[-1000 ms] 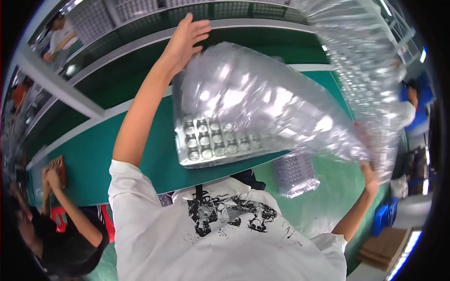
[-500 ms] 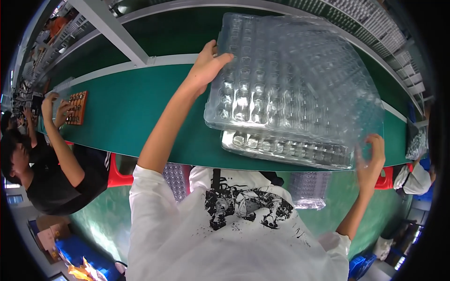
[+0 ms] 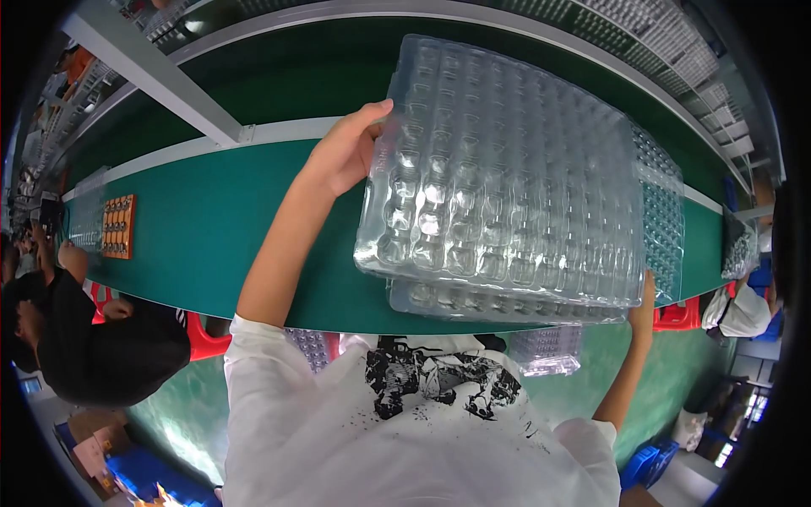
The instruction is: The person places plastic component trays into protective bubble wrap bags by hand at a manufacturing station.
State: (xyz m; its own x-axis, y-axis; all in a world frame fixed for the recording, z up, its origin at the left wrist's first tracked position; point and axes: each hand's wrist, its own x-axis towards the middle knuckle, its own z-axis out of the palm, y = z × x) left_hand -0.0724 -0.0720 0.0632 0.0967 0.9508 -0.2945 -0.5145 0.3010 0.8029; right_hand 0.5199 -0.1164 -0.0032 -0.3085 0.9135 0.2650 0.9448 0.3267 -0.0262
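Note:
A large clear plastic tray (image 3: pixel 507 169) with rows of moulded pockets is tilted over the green table in front of me. My left hand (image 3: pixel 346 148) is at its left edge, with fingers curled against the rim. My right hand (image 3: pixel 646 296) is at the tray's near right corner; its fingers are mostly hidden behind the plastic. Beneath lies another clear tray (image 3: pixel 507 302), its near edge showing along the table's front. A further clear pocketed sheet (image 3: pixel 663 220) sticks out past the right side of the upper tray.
The green table (image 3: pixel 211 211) runs left and right, with a pale rail and slanted post (image 3: pixel 169 80) behind it. At the left are an orange tray of round parts (image 3: pixel 118 226) and a co-worker in black (image 3: pixel 110 346). Red stools (image 3: pixel 205 338) and stacked clear trays (image 3: pixel 545 348) are below.
The blurred upper trays have settled into one tilted tray, lower and nearer to me. My left hand has shifted left and down; my right hand has gone behind the tray's right edge.

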